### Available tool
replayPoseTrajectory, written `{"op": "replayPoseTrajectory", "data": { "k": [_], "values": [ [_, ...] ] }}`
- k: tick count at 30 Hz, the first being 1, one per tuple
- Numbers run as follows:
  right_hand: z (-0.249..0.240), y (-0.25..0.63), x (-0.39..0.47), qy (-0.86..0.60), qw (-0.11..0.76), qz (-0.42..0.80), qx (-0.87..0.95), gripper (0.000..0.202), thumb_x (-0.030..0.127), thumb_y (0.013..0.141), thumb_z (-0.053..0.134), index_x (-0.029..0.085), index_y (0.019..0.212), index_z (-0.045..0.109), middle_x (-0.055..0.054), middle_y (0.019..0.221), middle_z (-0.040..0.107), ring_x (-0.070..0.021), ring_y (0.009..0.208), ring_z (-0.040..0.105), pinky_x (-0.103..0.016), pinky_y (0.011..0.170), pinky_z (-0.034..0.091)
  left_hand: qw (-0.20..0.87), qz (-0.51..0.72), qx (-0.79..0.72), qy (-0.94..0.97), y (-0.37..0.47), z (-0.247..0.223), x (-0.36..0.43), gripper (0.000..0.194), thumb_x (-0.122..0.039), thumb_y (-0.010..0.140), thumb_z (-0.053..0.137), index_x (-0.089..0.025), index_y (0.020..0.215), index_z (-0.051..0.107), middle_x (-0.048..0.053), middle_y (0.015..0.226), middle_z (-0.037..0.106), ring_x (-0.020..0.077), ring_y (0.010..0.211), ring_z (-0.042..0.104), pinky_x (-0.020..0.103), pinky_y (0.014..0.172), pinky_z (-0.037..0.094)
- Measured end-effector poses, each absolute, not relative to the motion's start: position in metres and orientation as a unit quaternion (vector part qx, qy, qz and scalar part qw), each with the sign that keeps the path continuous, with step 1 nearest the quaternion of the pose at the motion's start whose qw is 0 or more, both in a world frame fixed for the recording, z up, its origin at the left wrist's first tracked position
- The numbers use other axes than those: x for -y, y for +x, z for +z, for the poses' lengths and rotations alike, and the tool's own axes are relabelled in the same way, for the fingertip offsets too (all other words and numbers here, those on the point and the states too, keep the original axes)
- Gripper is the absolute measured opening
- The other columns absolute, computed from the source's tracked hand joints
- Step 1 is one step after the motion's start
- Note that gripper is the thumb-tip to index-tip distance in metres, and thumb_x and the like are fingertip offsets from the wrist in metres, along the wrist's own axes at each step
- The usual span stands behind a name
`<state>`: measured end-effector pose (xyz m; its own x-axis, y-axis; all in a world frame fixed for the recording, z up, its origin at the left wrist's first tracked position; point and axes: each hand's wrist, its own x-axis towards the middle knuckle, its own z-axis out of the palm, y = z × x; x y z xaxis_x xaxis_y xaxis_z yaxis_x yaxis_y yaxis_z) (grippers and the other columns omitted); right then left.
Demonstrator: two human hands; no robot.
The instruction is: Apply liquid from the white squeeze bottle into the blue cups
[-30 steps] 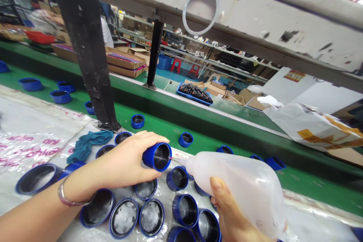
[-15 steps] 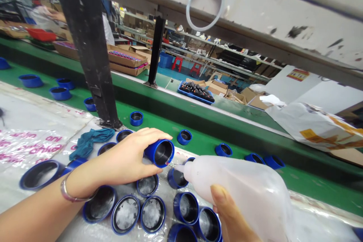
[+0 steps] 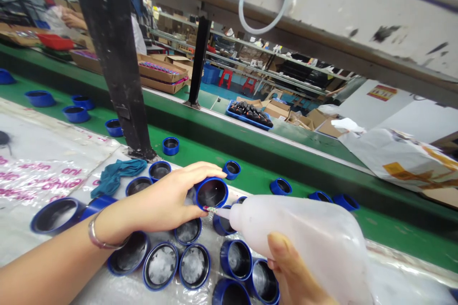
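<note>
Cup clasped in left hand; translucent bottle grasped in right hand; nozzle tip now at cup's lower rim beside left thumb, versus right rim one second ago.

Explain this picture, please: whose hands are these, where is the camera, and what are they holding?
No robot here: these are one person's bare hands, seen by a camera worn on that person's head, looking forward and down. The left hand holds a blue cup, dark inside. The right hand grips a whitish bottle, its thin tip close to the cup's rim. More blue cups and a teal cloth lie on the plastic-covered table; others sit on the green surface beyond.
</note>
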<state>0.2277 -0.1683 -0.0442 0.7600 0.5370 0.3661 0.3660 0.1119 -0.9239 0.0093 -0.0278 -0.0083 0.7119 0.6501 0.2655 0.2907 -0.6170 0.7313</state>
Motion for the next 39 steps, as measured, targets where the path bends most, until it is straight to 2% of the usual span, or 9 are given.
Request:
{"op": "replayPoseTrajectory", "data": {
  "k": [3, 7, 10, 15, 20, 26, 32, 36, 39],
  "values": [
    [-0.02, 0.214, 0.167, -0.642, 0.709, 0.18, 0.229, 0.059, 0.037, 0.05, 0.108, 0.023, 0.086, 0.064, -0.003, 0.078, 0.066, -0.0196, 0.059, 0.059, -0.028, 0.047, 0.054, 0.364, 0.258, -0.269, 0.854, 0.011, -0.008, 0.03, 0.063, -0.019, 0.085, 0.079, -0.024, 0.144, 0.059, 0.01, 0.154, 0.059, 0.0273, 0.147, 0.052, 0.045, 0.129, 0.039],
    [0.004, 0.192, 0.162, -0.611, 0.739, 0.204, 0.195, 0.058, 0.032, 0.049, 0.107, 0.023, 0.085, 0.063, 0.0, 0.075, 0.064, -0.0146, 0.06, 0.056, -0.021, 0.051, 0.054, 0.402, 0.255, -0.257, 0.841, 0.014, -0.008, 0.031, 0.061, -0.023, 0.087, 0.079, -0.024, 0.144, 0.059, 0.01, 0.154, 0.059, 0.0275, 0.147, 0.053, 0.045, 0.128, 0.04],
    [0.002, 0.194, 0.158, -0.613, 0.741, 0.191, 0.198, 0.06, 0.035, 0.045, 0.107, 0.023, 0.079, 0.06, 0.001, 0.069, 0.058, -0.0148, 0.055, 0.051, -0.024, 0.044, 0.049, 0.426, 0.249, -0.254, 0.832, 0.016, -0.008, 0.03, 0.062, -0.022, 0.085, 0.08, -0.024, 0.143, 0.059, 0.009, 0.153, 0.06, 0.027, 0.146, 0.054, 0.044, 0.127, 0.041],
    [-0.003, 0.21, 0.149, -0.579, 0.763, 0.208, 0.199, 0.054, 0.023, 0.036, 0.104, 0.021, 0.064, 0.057, 0.001, 0.056, 0.05, -0.0153, 0.043, 0.046, -0.025, 0.034, 0.038, 0.456, 0.244, -0.242, 0.821, 0.017, -0.007, 0.03, 0.068, -0.016, 0.082, 0.083, -0.026, 0.144, 0.058, 0.006, 0.152, 0.061, 0.0258, 0.144, 0.055, 0.041, 0.124, 0.043],
    [0.001, 0.218, 0.145, -0.547, 0.742, 0.25, 0.295, 0.046, 0.024, 0.044, 0.101, 0.021, 0.058, 0.057, 0.001, 0.045, 0.046, -0.0217, 0.032, 0.046, -0.029, 0.026, 0.034, 0.476, 0.235, -0.242, 0.812, 0.018, -0.004, 0.032, 0.067, -0.017, 0.081, 0.082, -0.026, 0.143, 0.059, 0.007, 0.148, 0.064, 0.0272, 0.14, 0.059, 0.041, 0.119, 0.048],
    [-0.001, 0.216, 0.144, -0.542, 0.725, 0.239, 0.352, 0.049, 0.039, 0.06, 0.1, 0.02, 0.053, 0.055, 0.0, 0.044, 0.044, -0.0189, 0.034, 0.045, -0.028, 0.029, 0.037, 0.505, 0.224, -0.237, 0.799, 0.02, -0.004, 0.035, 0.068, -0.015, 0.08, 0.081, -0.026, 0.143, 0.059, 0.006, 0.147, 0.065, 0.0265, 0.139, 0.059, 0.041, 0.119, 0.048],
    [0.004, 0.212, 0.141, -0.517, 0.759, 0.199, 0.341, 0.046, 0.028, 0.055, 0.101, 0.02, 0.063, 0.056, 0.003, 0.048, 0.046, -0.0168, 0.034, 0.043, -0.028, 0.03, 0.037, 0.584, 0.221, -0.24, 0.743, 0.021, -0.011, 0.036, 0.072, -0.016, 0.079, 0.08, -0.027, 0.145, 0.056, 0.008, 0.143, 0.065, 0.0284, 0.137, 0.061, 0.043, 0.114, 0.053],
    [0.007, 0.212, 0.138, -0.502, 0.762, 0.183, 0.365, 0.042, 0.023, 0.06, 0.099, 0.02, 0.062, 0.058, 0.003, 0.048, 0.047, -0.0173, 0.032, 0.042, -0.028, 0.028, 0.036, 0.596, 0.229, -0.233, 0.734, 0.023, -0.011, 0.036, 0.069, -0.018, 0.078, 0.083, -0.026, 0.142, 0.058, 0.009, 0.142, 0.066, 0.0293, 0.14, 0.059, 0.043, 0.115, 0.052],
    [0.008, 0.211, 0.138, -0.496, 0.757, 0.146, 0.4, 0.041, 0.024, 0.068, 0.097, 0.02, 0.056, 0.058, 0.002, 0.046, 0.047, -0.0174, 0.032, 0.043, -0.028, 0.028, 0.038, 0.585, 0.224, -0.245, 0.74, 0.023, -0.01, 0.036, 0.07, -0.019, 0.077, 0.084, -0.026, 0.142, 0.059, 0.009, 0.147, 0.063, 0.0303, 0.14, 0.059, 0.044, 0.115, 0.052]
  ]
}}
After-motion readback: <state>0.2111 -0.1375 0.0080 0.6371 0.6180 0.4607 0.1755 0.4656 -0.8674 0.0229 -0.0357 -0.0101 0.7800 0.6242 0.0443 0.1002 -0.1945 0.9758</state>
